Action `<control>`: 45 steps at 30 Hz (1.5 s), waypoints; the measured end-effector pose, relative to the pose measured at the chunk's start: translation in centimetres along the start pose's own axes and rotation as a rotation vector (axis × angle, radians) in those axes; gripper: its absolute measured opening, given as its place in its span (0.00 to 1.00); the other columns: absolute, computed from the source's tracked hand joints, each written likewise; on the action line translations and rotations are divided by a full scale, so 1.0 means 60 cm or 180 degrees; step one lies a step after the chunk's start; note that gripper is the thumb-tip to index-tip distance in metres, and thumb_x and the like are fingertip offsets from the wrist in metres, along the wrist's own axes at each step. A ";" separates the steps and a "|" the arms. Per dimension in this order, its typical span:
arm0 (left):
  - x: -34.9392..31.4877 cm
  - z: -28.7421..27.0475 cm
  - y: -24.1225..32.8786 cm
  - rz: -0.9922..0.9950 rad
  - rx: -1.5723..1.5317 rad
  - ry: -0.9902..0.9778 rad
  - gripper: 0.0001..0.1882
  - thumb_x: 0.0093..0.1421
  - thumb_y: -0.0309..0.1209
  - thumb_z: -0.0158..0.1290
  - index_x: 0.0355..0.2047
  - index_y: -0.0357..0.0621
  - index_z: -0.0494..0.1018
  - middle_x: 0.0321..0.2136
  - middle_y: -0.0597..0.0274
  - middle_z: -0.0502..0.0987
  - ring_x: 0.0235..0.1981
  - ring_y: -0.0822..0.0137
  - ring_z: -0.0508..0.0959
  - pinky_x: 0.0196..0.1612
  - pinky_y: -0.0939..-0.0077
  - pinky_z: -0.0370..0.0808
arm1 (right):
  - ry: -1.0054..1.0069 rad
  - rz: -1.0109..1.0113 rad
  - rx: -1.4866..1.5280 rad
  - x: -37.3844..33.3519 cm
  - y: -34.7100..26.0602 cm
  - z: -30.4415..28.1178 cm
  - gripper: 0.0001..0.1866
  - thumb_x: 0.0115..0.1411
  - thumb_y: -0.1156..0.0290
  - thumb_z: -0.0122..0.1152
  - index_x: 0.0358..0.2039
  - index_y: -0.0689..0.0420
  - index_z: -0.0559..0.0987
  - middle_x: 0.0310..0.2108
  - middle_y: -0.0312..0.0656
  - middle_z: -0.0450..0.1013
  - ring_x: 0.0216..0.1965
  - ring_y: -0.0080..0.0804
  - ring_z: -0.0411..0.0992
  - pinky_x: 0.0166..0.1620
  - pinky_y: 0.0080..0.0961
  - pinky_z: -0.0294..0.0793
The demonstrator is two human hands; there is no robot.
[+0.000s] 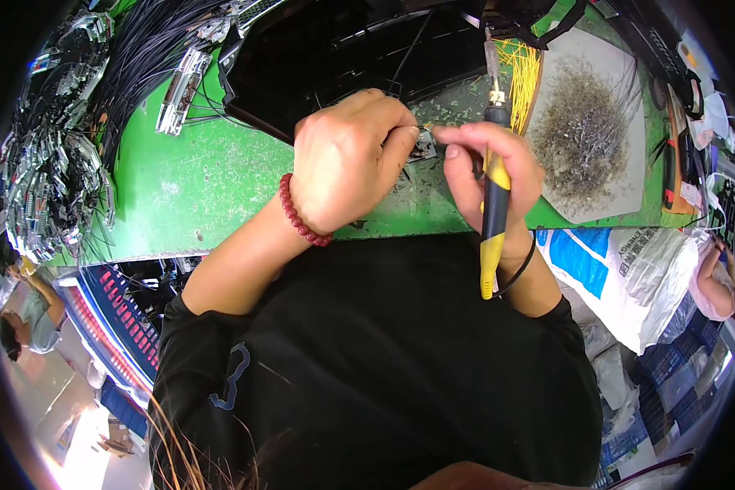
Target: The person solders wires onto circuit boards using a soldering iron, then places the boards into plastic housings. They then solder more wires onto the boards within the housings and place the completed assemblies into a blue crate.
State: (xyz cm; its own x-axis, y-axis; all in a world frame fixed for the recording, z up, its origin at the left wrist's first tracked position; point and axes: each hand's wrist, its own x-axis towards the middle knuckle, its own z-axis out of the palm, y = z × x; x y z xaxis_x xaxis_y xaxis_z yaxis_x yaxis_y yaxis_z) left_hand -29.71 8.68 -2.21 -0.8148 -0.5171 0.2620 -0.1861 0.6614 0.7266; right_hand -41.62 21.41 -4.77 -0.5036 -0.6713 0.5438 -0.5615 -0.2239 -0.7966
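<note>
A soldering iron [495,212] with a yellow and black handle rests in my right hand [506,167], its metal tip pointing to the far side of the bench. The index finger and thumb of that hand are apart, close to my left fingertips. My left hand [347,155], with a red bead bracelet [296,216] at the wrist, is closed in a pinch over the bench. What it pinches is hidden or too small to make out. A small pale and dark piece [423,147] shows between the two hands, partly covered by the left fingers.
A glossy black panel [327,61] lies beyond my hands on the green bench [180,192]. Yellow wires [524,77] and a grey board [567,208] strewn with dark debris are at the right. Clear-cased parts [61,163], black cables [151,45] and one separate part [181,91] are at the left.
</note>
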 end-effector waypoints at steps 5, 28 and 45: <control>0.000 -0.002 0.002 0.0022 0.0050 -0.0070 0.03 0.51 0.27 0.55 0.22 0.43 0.73 0.21 0.61 0.74 0.22 0.59 0.76 0.25 0.69 0.72 | 0.0402 0.0146 0.0291 -0.003 0.009 -0.001 0.16 0.46 0.83 0.63 0.38 0.61 0.76 0.31 0.40 0.78 0.21 0.22 0.72 0.23 0.16 0.70; -0.007 0.000 0.005 0.0469 0.0201 0.0095 0.04 0.49 0.21 0.58 0.25 0.39 0.73 0.21 0.59 0.73 0.22 0.60 0.75 0.24 0.72 0.72 | 0.0101 0.0940 0.0261 -0.015 -0.016 0.006 0.16 0.49 0.85 0.63 0.40 0.61 0.74 0.28 0.41 0.76 0.29 0.23 0.77 0.32 0.16 0.75; -0.012 0.001 0.000 0.0490 0.0341 0.0013 0.04 0.49 0.22 0.58 0.25 0.41 0.74 0.22 0.60 0.74 0.22 0.60 0.75 0.25 0.72 0.72 | -0.0080 0.0547 0.0145 0.007 -0.009 0.001 0.16 0.48 0.86 0.63 0.39 0.61 0.75 0.32 0.43 0.76 0.31 0.28 0.78 0.32 0.18 0.75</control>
State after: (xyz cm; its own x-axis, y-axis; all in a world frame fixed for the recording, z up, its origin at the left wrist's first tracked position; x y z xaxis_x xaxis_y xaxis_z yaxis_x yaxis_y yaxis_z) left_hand -29.16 9.08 -2.47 -0.8361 -0.4073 0.3676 -0.1169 0.7869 0.6059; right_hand -41.52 21.20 -4.13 -0.5728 -0.7197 0.3923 -0.4381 -0.1357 -0.8886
